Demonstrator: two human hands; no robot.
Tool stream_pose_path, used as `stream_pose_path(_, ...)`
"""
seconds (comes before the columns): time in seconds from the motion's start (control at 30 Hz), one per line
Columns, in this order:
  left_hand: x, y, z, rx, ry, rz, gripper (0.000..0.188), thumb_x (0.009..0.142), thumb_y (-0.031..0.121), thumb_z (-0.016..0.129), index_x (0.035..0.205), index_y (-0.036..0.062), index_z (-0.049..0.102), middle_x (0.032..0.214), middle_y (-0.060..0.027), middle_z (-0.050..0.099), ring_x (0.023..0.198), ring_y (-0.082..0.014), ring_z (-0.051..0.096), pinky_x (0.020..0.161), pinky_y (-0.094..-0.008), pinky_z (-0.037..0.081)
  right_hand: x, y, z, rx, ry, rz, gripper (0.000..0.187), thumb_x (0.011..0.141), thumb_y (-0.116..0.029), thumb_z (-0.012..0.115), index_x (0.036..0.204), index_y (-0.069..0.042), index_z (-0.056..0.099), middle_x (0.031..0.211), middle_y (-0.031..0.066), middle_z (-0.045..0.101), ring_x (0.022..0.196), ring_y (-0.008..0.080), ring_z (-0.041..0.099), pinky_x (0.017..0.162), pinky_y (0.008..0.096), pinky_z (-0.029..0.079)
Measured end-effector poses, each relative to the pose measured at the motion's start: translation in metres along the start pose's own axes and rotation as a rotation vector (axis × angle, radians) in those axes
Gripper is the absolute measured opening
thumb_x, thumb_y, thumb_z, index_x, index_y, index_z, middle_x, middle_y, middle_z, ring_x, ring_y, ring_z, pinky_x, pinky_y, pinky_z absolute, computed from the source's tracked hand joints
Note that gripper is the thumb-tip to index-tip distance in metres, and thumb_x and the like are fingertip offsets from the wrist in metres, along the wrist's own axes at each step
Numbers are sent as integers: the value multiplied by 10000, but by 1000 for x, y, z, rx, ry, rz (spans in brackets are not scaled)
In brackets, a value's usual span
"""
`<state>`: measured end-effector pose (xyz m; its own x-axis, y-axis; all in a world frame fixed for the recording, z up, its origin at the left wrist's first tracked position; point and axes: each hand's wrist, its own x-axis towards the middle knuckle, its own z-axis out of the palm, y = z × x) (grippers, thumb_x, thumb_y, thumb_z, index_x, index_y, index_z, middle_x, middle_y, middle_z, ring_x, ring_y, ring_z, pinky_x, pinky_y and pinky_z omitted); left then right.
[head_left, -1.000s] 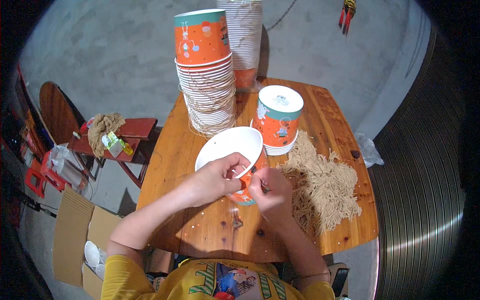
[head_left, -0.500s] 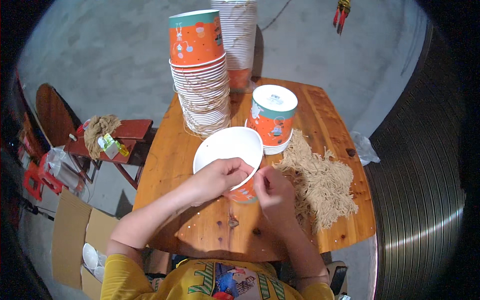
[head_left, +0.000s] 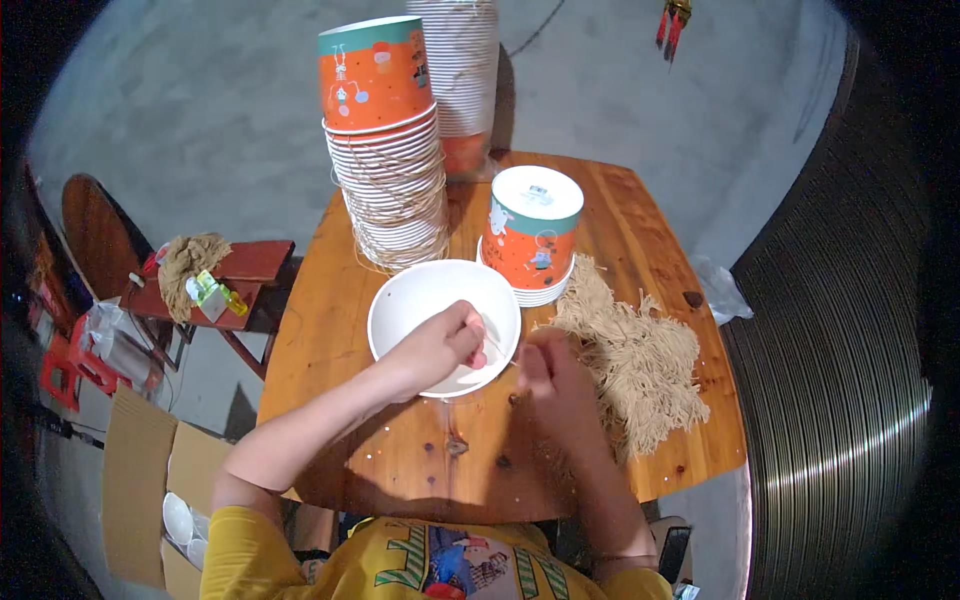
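A white-lined paper bucket (head_left: 405,300) stands mouth up on the table in front of me; a small hole shows near its rim. My left hand (head_left: 445,345) is over its mouth, fingers pinched on a thin string (head_left: 496,345) that runs toward my other hand. Just right of the rim, my right hand (head_left: 555,375) is closed, its fingertips by the string's other end; what lies inside them is partly hidden. A heap of tan strings (head_left: 645,370) lies beside my right hand.
Behind the bucket rises a tall stack of paper buckets (head_left: 385,180) draped with strings, and another stack (head_left: 455,70) farther back. A few upside-down orange buckets (head_left: 530,250) stand at centre right. A red bench (head_left: 255,262) and an open carton (head_left: 140,470) are at the left.
The bucket has gone from tilted in my left hand to upright on the table. My left hand has moved off its rim to over the mouth; the right has shifted slightly right and down.
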<state>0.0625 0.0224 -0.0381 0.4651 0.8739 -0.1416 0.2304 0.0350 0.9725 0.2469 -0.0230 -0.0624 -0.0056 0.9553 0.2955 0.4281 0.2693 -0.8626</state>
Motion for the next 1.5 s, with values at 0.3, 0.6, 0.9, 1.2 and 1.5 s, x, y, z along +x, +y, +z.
stream_pose_path(0.3,-3,12,-6,-166,-76,127,154,962,194,492,948,41,497,852,-21,559,769,-103,548,725,-239,460,14,-15,2,-46,-55,-146,149,844,-150,652,948,-49,616,716,52,579,642,127,545,598,273,439)
stream_pose_path(0.6,0,9,-6,-251,-125,26,174,901,138,596,1038,32,584,911,-29,624,780,-80,557,732,-220,459,15,-7,0,36,-137,16,238,884,-261,594,881,-23,612,737,114,606,676,216,603,634,333,469)
stream_pose_path(0.9,6,9,-1,-193,-45,26,151,963,201,508,965,52,536,917,-13,566,848,-88,504,762,-216,419,17,-5,11,341,-174,56,149,884,-182,628,848,-38,614,640,-1,542,597,84,484,553,248,386)
stream_pose_path(1.2,10,8,3,-349,-48,10,182,983,269,463,972,90,441,792,-26,555,780,-124,576,783,-275,478,-46,11,16,-616,-215,-245,204,930,-210,503,934,-22,580,719,159,573,714,338,597,636,430,466)
stream_pose_path(1.5,8,9,4,-255,-89,94,192,948,265,547,958,75,525,787,11,549,709,-74,522,671,-216,432,26,-68,-21,-361,-424,-444,139,908,-109,493,875,-25,599,716,149,593,691,298,617,613,375,486)
